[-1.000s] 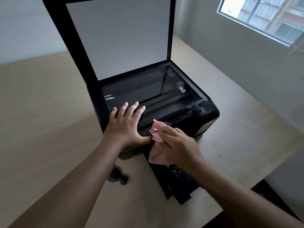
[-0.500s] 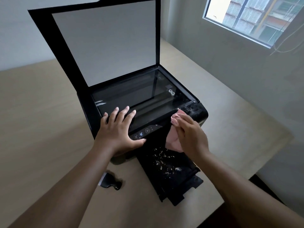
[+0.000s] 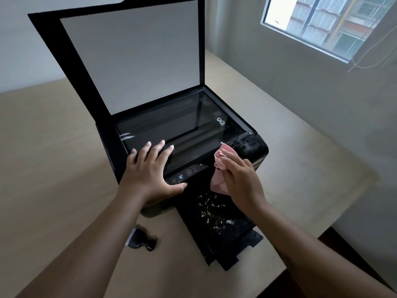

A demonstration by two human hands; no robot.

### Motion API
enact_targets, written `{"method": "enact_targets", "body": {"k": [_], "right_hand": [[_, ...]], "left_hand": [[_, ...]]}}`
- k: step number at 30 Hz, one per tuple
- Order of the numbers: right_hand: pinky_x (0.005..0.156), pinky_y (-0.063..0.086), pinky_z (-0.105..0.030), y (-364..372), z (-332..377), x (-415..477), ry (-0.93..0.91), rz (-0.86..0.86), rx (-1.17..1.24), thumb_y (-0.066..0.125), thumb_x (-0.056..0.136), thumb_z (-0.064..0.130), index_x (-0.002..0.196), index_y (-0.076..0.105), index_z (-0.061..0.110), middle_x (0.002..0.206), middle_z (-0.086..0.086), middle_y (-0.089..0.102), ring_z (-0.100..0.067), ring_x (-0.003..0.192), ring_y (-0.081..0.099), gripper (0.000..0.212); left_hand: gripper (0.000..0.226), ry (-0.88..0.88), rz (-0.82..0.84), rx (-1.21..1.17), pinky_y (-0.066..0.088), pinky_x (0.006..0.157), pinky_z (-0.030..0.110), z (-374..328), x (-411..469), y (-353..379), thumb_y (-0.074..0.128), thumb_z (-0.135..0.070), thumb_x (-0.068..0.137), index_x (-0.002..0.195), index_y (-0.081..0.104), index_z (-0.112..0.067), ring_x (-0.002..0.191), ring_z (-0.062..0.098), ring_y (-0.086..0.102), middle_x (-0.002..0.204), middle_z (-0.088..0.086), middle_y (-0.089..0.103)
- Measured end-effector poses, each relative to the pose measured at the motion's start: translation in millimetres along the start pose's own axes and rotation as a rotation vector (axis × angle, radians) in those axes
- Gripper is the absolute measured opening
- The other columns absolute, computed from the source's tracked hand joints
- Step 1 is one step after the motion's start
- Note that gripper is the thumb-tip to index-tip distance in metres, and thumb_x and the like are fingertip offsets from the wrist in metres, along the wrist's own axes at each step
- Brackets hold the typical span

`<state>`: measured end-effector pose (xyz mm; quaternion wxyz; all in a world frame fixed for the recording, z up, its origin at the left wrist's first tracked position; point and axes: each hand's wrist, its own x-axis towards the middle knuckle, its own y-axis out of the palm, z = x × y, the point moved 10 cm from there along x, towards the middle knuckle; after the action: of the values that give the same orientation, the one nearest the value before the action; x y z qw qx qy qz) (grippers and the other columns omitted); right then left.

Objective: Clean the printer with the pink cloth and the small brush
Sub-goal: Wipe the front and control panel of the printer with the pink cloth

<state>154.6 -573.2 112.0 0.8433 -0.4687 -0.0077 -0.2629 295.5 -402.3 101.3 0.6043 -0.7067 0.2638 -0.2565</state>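
Observation:
A black printer point(image 3: 255, 147) stands on the table with its scanner lid point(image 3: 133, 54) raised and the glass bed point(image 3: 171, 127) bare. My left hand point(image 3: 150, 168) lies flat, fingers spread, on the printer's front left corner beside the control buttons. My right hand point(image 3: 238, 177) presses the bunched pink cloth point(image 3: 221, 166) against the printer's front edge, right of the panel. Pale crumbs lie on the black output tray point(image 3: 217, 214) and dust on the front right corner. The small black brush point(image 3: 142, 241) rests on the table under my left forearm, partly hidden.
The light wooden table point(image 3: 53, 168) reaches a grey wall on the right, where a window point(image 3: 330, 22) sits high up. Its near right edge drops away just past the output tray.
My right hand has slid the pink cloth from the control panel rightward along the front edge, uncovering crumbs on the tray. My left hand stays flat on the printer.

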Motion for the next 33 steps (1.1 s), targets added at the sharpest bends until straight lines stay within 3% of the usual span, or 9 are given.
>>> {"method": "enact_targets", "body": {"k": [5,9,12,16,20,22,25,30,33], "right_hand": [[0.098,0.049,-0.029,-45,-4,-4,-0.056,-0.150,0.200,0.063,0.092,0.008,0.122,0.062,0.014,0.131,-0.001,0.059,-0.018,0.116,0.057,0.031],[0.103,0.046,-0.031,-91,-56,15,0.108,-0.362,0.160,0.060,0.094,0.006,0.118,0.065,0.008,0.128,-0.011,0.058,-0.022,0.118,0.056,0.025],[0.111,0.038,-0.043,-63,-69,41,0.099,-0.139,0.059,0.054,0.098,0.015,0.127,0.063,0.012,0.140,-0.008,0.056,-0.032,0.130,0.049,0.031],[0.122,0.018,-0.043,-22,-60,51,0.036,-0.010,-0.193,0.045,0.098,0.041,0.141,0.048,0.023,0.158,0.006,0.033,-0.020,0.150,0.018,0.046],[0.116,0.034,-0.040,-28,-48,42,-0.390,0.105,-0.248,0.047,0.097,0.030,0.132,0.058,0.016,0.150,-0.001,0.047,-0.018,0.144,0.035,0.039],[0.114,0.038,-0.044,-41,-66,48,-0.375,0.098,-0.213,0.050,0.098,0.021,0.132,0.058,0.009,0.148,-0.006,0.049,-0.022,0.143,0.037,0.036],[0.114,0.037,-0.047,-37,-65,59,-0.104,-0.025,-0.130,0.049,0.097,0.018,0.129,0.061,0.010,0.146,-0.007,0.051,-0.026,0.142,0.039,0.036],[0.112,0.039,-0.036,-19,-31,43,-0.652,0.160,-0.172,0.056,0.094,0.023,0.122,0.065,0.016,0.143,0.000,0.054,-0.016,0.139,0.043,0.030],[0.098,0.053,-0.043,-48,-71,65,-0.532,0.070,-0.118,0.062,0.089,0.011,0.116,0.068,0.007,0.137,-0.006,0.059,-0.021,0.135,0.048,0.028]], "left_hand": [[0.111,0.002,0.006,-0.006,0.005,0.119,0.048,2,0,0,0.039,-0.093,0.056,0.150,0.013,-0.041,0.149,0.016,0.002,0.162,-0.012,0.010],[0.112,0.000,0.018,0.008,0.004,0.119,0.048,-1,-1,-1,0.038,-0.093,0.056,0.152,0.011,-0.041,0.149,0.016,0.000,0.162,-0.012,0.008],[0.113,-0.007,0.057,0.016,0.001,0.120,0.048,0,-2,2,0.033,-0.093,0.056,0.153,0.006,-0.040,0.149,0.017,-0.005,0.163,-0.012,0.002],[0.115,-0.100,0.075,-0.016,-0.006,0.119,0.049,-5,2,9,0.032,-0.094,0.058,0.153,0.003,-0.038,0.149,0.018,-0.012,0.163,-0.010,-0.003],[0.112,-0.159,0.004,0.025,0.001,0.120,0.050,-12,0,7,0.029,-0.098,0.059,0.152,0.011,-0.038,0.149,0.020,-0.004,0.162,-0.008,0.008],[0.112,-0.158,-0.017,0.031,0.006,0.119,0.050,-12,-2,4,0.030,-0.098,0.059,0.151,0.016,-0.038,0.149,0.019,0.002,0.162,-0.008,0.013],[0.112,-0.171,-0.021,0.053,0.010,0.119,0.049,-13,1,0,0.032,-0.098,0.057,0.150,0.019,-0.037,0.149,0.019,0.008,0.160,-0.008,0.018],[0.112,-0.190,0.004,0.064,0.007,0.120,0.047,-15,-1,-1,0.035,-0.098,0.057,0.151,0.017,-0.038,0.149,0.017,0.005,0.161,-0.010,0.015],[0.111,-0.194,0.005,0.063,0.006,0.121,0.046,-17,-1,-2,0.040,-0.095,0.059,0.151,0.017,-0.038,0.149,0.016,0.004,0.161,-0.010,0.015]]}}
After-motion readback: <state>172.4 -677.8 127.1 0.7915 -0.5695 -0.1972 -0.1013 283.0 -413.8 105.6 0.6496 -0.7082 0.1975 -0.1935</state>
